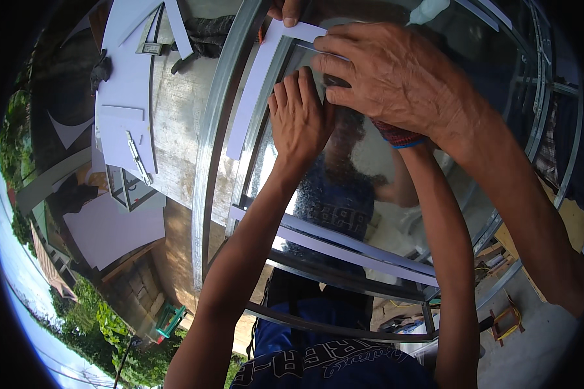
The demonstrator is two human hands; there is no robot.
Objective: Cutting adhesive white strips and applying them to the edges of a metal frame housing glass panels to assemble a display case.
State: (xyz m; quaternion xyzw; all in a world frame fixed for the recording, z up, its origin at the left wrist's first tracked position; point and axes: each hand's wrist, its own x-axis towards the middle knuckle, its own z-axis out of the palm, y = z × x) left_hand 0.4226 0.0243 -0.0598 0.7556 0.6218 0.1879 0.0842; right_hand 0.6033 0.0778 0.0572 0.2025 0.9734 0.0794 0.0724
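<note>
My left hand [298, 113] rests palm down at the inner edge of a metal frame [211, 136], its fingers extended over the glass-like reflective panel [370, 223]. My right forearm [444, 233], with a red and blue band [399, 134] at the wrist, reaches up to the same corner. Another person's hand [396, 71] covers my right hand, so its fingers are hidden. That hand's fingertips touch a white strip [308, 31] along the frame's far side. A second white strip [256, 97] runs down the left side. Another person's fingers [287, 10] press at the far corner.
To the left, a bench holds white sheets [126, 84], a cutter knife [136, 155], a square [150, 47] and dark gloves [207, 32]. A pale bottle [428, 10] is at the far edge. A green stool [170, 321] stands lower left. Another person's forearm crosses from the right.
</note>
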